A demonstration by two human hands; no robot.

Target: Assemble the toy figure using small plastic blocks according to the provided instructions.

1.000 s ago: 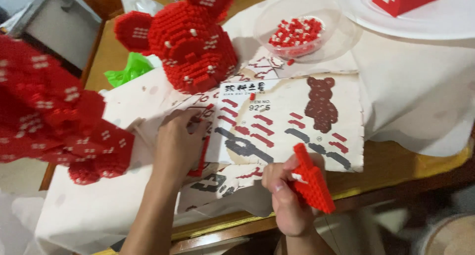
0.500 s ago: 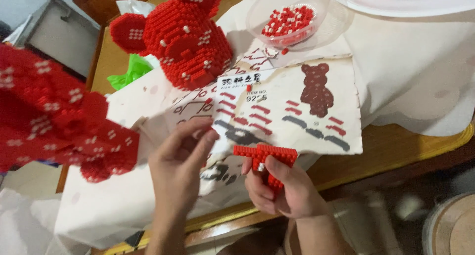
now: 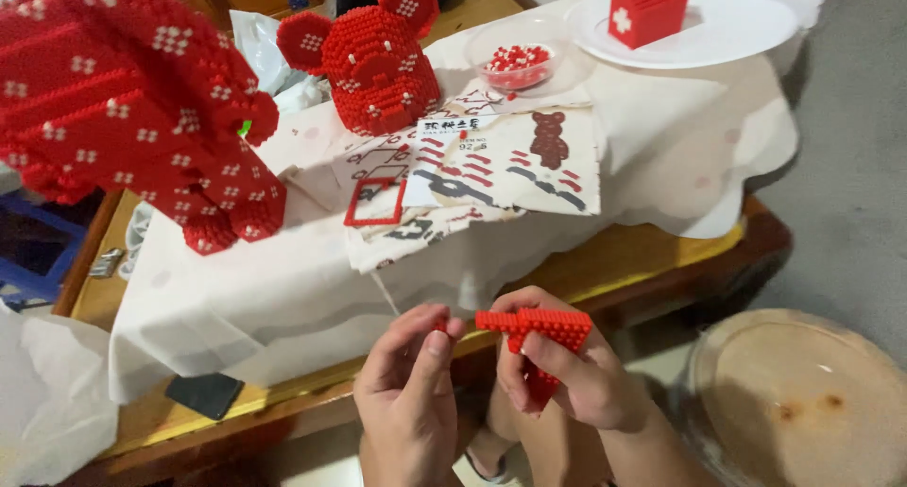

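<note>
1. The right hand point(image 3: 567, 378) is closed on a red brick strip point(image 3: 537, 324) — thumb under it, fingers curled behind — with more red brickwork running down inside the palm, so the piece looks L-shaped, though most of it is hidden.

2. The left hand point(image 3: 411, 383) sits just left of the right, nearly touching the strip's end. Its thumb and forefinger are pinched together on a small red bit point(image 3: 440, 325); I cannot tell whether that is a loose brick or only the strip's tip.

3. Both hands hang below the table point(image 3: 652, 256) edge, in front of the person, well apart from everything on top.

4. Up and left of the hands, on the white cloth point(image 3: 283, 298), lies a flat red frame point(image 3: 375, 202) on the instruction sheets point(image 3: 510, 161).

5. Farther up stands a finished-looking bear head point(image 3: 378, 57); far up-left, close to the camera, a big red body part point(image 3: 123, 100) with white crosses.

6. Up and right of the hands: a clear bowl point(image 3: 515, 64) of loose bricks, then a white plate point(image 3: 718, 24) bearing a red block point(image 3: 647, 10).

7. Judged from this, the build is well on — head, body part and block are made — but the pieces stand apart unjoined, the strip is unfinished, and the bowl holds bricks yet to place.
</note>
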